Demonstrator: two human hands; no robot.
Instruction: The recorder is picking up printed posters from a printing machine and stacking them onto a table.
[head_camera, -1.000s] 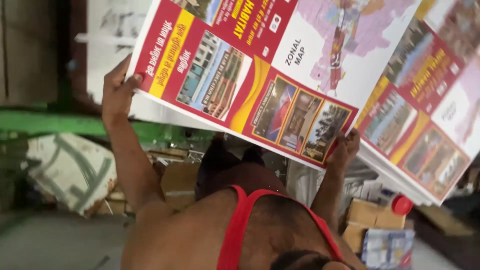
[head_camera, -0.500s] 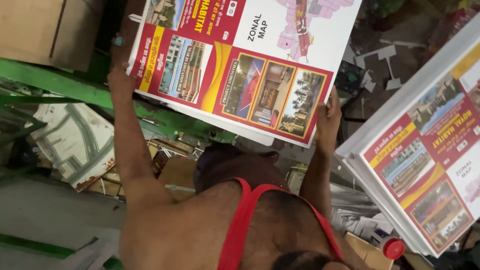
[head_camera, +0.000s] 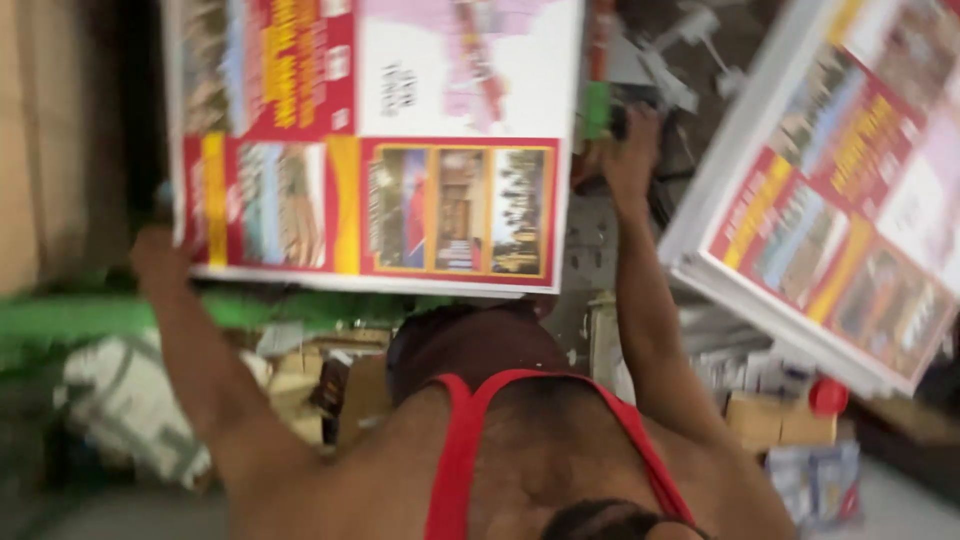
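I hold a large printed sheet (head_camera: 400, 150) out in front of me; it is glossy, with red and yellow panels, photos and a pale map. My left hand (head_camera: 160, 255) grips its lower left corner. At the sheet's right edge is my right hand (head_camera: 630, 160), its fingers blurred and seemingly closed on that edge. My chest with a red strap (head_camera: 460, 440) fills the bottom of the view. To the right lies a thick stack of the same printed sheets (head_camera: 830, 230), tilted in view and apart from the sheet I hold.
A green machine rail (head_camera: 90, 315) runs along the left, with a crumpled white sack (head_camera: 120, 410) below it. Cardboard boxes (head_camera: 780, 420), a red cap (head_camera: 828, 396) and bundled paper sit under the stack. Brown board (head_camera: 30, 140) stands at far left.
The sheet has swung left and away from the stack, turning until it lies square to me. Both arms moved with it, and the view has blurred.
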